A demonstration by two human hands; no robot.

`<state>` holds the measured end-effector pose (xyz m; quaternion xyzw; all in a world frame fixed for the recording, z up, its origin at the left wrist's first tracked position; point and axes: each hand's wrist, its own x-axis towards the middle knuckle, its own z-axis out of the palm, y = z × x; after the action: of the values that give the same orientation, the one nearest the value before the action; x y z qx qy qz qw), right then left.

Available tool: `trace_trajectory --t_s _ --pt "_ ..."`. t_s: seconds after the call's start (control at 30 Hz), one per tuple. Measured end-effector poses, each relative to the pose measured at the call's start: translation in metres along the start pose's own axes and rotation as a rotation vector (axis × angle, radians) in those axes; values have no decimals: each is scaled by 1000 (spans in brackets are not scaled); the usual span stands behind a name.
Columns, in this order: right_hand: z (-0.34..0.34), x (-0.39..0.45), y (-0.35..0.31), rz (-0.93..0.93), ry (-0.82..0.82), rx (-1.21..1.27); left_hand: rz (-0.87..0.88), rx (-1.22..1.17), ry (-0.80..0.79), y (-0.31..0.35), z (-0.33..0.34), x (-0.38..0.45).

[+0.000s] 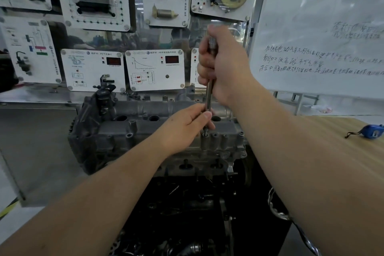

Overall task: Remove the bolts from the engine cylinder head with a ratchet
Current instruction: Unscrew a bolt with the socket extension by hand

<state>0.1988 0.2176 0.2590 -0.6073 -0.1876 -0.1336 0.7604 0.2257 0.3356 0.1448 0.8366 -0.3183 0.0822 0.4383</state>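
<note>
A grey metal cylinder head (145,131) sits on a dark engine block in the middle of the view. A steel ratchet (209,93) stands nearly upright over the head's right part. My right hand (222,64) grips its knurled handle up high. My left hand (187,124) pinches the lower end of the shaft with thumb and fingers. Just below the left thumb, the socket tip sits on a bolt (205,133) near the head's front right edge. Several round bolt holes and bosses show along the head's top.
Training panels with sensors and red displays (154,70) cover the wall behind the engine. A whiteboard (320,33) with handwriting stands at the right. A blue tape measure (372,131) lies on the wooden table (342,151) at right. Dark engine parts and cables fill the space below.
</note>
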Motion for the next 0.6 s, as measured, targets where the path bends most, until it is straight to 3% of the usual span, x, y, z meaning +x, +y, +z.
trace_trajectory --t_s 0.1,0.17,0.27,0.43,0.5,0.6 --pt "13 -2 5 -101 254 -105 -15 -19 56 3 3 3" --pt "16 -2 5 -124 316 -125 -15 -28 86 3 5 4" --pt "14 1 2 -89 248 -74 -41 21 99 0 7 6" --pt "-4 5 -6 18 -86 65 -34 1 -9 -1 3 0" --pt "-4 3 -5 20 -61 56 -11 6 3 -1 1 -1" --pt "6 1 -1 -11 171 -110 -14 18 83 1 5 1"
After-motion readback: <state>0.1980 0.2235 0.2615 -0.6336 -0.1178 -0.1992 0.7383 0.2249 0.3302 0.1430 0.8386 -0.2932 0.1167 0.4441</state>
